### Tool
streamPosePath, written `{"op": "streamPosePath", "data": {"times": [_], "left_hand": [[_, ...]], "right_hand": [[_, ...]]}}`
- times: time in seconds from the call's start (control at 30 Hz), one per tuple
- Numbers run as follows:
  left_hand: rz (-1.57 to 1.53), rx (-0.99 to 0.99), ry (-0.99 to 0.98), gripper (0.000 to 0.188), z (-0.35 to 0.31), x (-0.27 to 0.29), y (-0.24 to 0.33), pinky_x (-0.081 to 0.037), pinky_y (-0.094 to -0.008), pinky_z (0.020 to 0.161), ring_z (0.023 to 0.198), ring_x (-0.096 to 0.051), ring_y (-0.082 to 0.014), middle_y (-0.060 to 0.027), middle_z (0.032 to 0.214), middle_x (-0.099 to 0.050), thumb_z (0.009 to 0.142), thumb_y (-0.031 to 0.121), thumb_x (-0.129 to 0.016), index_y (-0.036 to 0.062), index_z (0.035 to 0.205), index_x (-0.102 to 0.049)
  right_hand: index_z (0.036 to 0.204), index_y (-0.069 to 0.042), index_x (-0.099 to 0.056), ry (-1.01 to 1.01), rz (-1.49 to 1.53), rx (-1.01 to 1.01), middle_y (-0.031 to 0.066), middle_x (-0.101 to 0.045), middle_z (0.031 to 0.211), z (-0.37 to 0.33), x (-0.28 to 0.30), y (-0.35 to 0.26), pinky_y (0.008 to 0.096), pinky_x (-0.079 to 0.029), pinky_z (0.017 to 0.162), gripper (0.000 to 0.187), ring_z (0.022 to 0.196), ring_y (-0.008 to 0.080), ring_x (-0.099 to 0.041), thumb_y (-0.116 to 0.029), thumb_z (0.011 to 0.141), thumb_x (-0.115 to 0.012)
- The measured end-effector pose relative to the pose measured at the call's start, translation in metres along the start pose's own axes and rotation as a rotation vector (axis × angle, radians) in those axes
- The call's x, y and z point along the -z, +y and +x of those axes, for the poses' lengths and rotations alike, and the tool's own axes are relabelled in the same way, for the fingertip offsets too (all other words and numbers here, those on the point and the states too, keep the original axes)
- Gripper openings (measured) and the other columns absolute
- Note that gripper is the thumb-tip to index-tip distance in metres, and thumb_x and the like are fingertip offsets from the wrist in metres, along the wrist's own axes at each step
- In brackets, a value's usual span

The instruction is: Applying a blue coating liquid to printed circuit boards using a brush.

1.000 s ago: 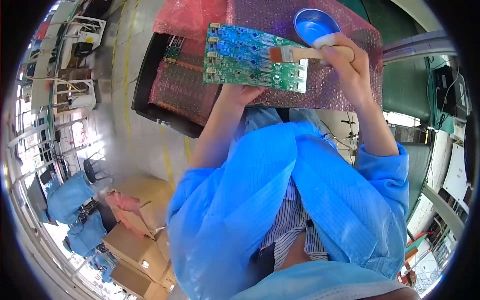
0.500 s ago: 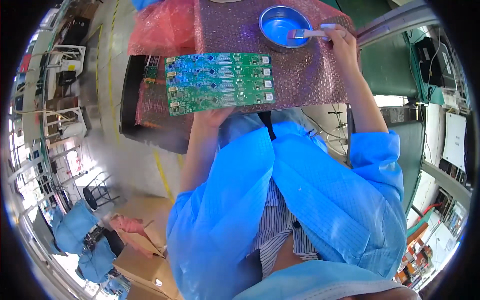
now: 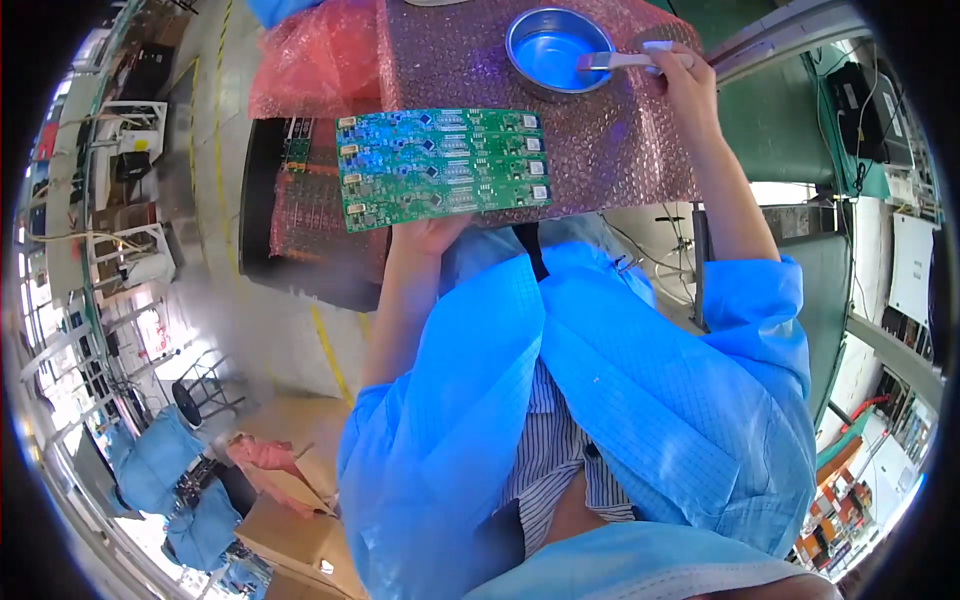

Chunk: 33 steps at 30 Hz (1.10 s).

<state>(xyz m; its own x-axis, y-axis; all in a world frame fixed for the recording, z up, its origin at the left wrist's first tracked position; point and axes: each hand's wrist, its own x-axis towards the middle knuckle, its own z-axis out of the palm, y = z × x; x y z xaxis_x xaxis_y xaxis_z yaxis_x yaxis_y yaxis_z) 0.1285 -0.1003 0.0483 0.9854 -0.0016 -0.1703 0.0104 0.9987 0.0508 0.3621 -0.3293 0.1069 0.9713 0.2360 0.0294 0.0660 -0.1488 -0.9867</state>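
Grey floor [image 3: 290, 60] runs along the left, marked with yellow lines [image 3: 219, 120]; cardboard boxes [image 3: 285, 535] sit lower down, near a black stool [image 3: 188, 403]. White-framed stands [image 3: 140, 112] line that side, where bright light [image 3: 195, 360] glares (much detail washes out there). Rightward lie a green surface [image 3: 775, 140], a metal rail [image 3: 800, 38] and a white panel [image 3: 909, 258].

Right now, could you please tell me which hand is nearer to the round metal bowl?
The right hand: it is just right of the bowl, holding a brush over it. The left hand is farther, below and left, at the green circuit board's near edge.
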Motion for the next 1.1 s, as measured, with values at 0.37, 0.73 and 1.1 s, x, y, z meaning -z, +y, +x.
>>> {"op": "streamPosePath", "data": {"times": [0.37,0.73,1.1], "left_hand": [[0.149,-0.038,0.085,0.045,0.008,-0.009,-0.009,-0.038,-0.0447,0.09,0.106,-0.046,-0.0279,-0.0123,0.115,-0.049,0.084,0.038,-0.045,0.0044,0.113,-0.046],[0.161,0.015,-0.04,0.043,0.019,-0.006,-0.017,-0.044,-0.0437,0.084,0.101,-0.052,-0.0268,-0.0127,0.11,-0.053,0.083,0.036,-0.049,0.0046,0.112,-0.047],[0.109,0.024,-0.183,0.043,0.015,-0.012,-0.017,-0.046,-0.0392,0.084,0.099,-0.054,-0.0247,-0.0136,0.11,-0.053,0.083,0.032,-0.05,0.0006,0.111,-0.046]], "right_hand": [[0.093,0.0,-0.058,0.093,0.041,0.028,0.0002,-0.053,0.068,-0.007,0.035,-0.039,0.0169,-0.034,0.05,0.018,0.055,0.0055,-0.045,-0.01,0.078,-0.055],[0.097,0.003,-0.055,-0.736,0.046,0.609,0.0057,-0.051,0.088,-0.09,-0.061,-0.104,0.019,-0.036,0.062,0.018,0.075,0.0095,-0.047,-0.006,0.083,-0.05],[0.091,0.004,-0.056,-0.868,-0.054,0.987,0.0111,-0.048,0.076,-0.093,-0.093,-0.101,0.0283,-0.036,0.054,0.015,0.065,0.0209,-0.045,0.0,0.076,-0.055]]}}
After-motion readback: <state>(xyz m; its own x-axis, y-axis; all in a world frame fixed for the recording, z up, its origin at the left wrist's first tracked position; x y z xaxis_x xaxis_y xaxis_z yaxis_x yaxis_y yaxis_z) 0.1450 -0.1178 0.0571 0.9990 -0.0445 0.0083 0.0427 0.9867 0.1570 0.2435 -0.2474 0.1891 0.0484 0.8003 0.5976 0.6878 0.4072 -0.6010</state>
